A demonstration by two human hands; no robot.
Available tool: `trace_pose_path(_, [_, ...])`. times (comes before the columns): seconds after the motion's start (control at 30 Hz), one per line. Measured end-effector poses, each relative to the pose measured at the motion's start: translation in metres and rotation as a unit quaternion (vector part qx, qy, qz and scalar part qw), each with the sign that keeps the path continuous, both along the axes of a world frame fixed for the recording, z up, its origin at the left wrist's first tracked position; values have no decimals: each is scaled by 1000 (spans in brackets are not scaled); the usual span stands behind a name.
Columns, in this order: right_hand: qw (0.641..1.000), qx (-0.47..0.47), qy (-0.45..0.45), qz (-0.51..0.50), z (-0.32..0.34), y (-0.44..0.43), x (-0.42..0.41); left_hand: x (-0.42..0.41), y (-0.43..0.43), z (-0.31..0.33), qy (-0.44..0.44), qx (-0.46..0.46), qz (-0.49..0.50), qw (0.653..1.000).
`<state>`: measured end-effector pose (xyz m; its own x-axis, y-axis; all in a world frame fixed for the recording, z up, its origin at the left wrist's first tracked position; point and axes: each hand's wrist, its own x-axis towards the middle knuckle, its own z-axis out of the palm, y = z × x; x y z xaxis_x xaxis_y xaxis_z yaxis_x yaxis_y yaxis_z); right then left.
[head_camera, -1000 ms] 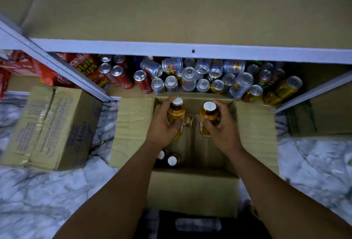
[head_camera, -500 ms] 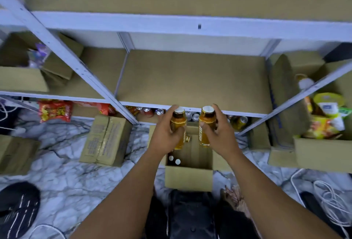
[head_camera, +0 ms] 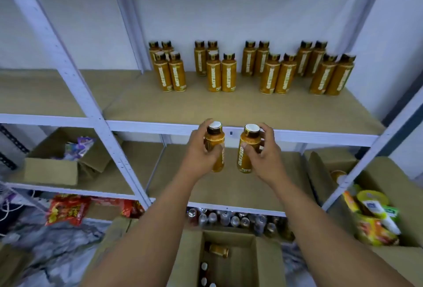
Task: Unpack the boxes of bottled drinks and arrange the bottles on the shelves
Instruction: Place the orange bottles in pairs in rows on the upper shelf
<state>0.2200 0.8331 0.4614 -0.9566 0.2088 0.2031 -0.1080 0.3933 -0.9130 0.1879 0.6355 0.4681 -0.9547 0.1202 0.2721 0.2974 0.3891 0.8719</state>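
Two amber bottles sit upright in your hands at the centre of the frame. Your left hand [head_camera: 201,149] curls its fingers round the left bottle [head_camera: 216,140]. Your right hand [head_camera: 263,156] pinches the right bottle [head_camera: 250,137], thumb on the label and fingers loosely bent behind. Both caps are level with the white front rail [head_camera: 297,134] of the upper shelf [head_camera: 229,108], which crosses just behind them. Four clusters of matching bottles [head_camera: 229,73] stand toward the back of that board, well apart from the rail. At bottom centre the open box [head_camera: 265,261] holds more bottles, one lying on its side [head_camera: 216,249]. Cans [head_camera: 229,218] crowd the lowest shelf behind it. A slanted post [head_camera: 68,76] crosses the left, and a box of groceries [head_camera: 375,225] sits at lower right.
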Motion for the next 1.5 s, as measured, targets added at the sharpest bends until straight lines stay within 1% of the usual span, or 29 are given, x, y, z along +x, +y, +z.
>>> trace_pose_path(0.13, [998,19,54,-7,46,3,-29,-34,7,39,69,-26,15,997])
trace_pose_path(0.23, [995,28,92,-4,67,6,-48,-56,11,60,107,-23,19,994])
trace_pose_path(0.3, [995,36,98,-6,76,7,-59,-67,13,68,119,-21,18,993])
trace_pose_path(0.7, [992,74,99,-8,77,13,-92,-97,10,65,119,-12,20,993])
trace_pose_path(1.0, [989,110,98,-7,71,15,-111,-116,8,65,104,-50,-10,993])
trace_pose_path(1.27, [989,136,63,-4,82,20,-130,-136,12,74,64,-77,-16,995])
trace_pose_path(1.37, [991,115,62,12,75,21,-130,-135,12,69,72,-66,-13,995])
trace_pose_path(1.5, [995,93,2,31,55,24,-128,-131,16,62,30,-26,-4,999])
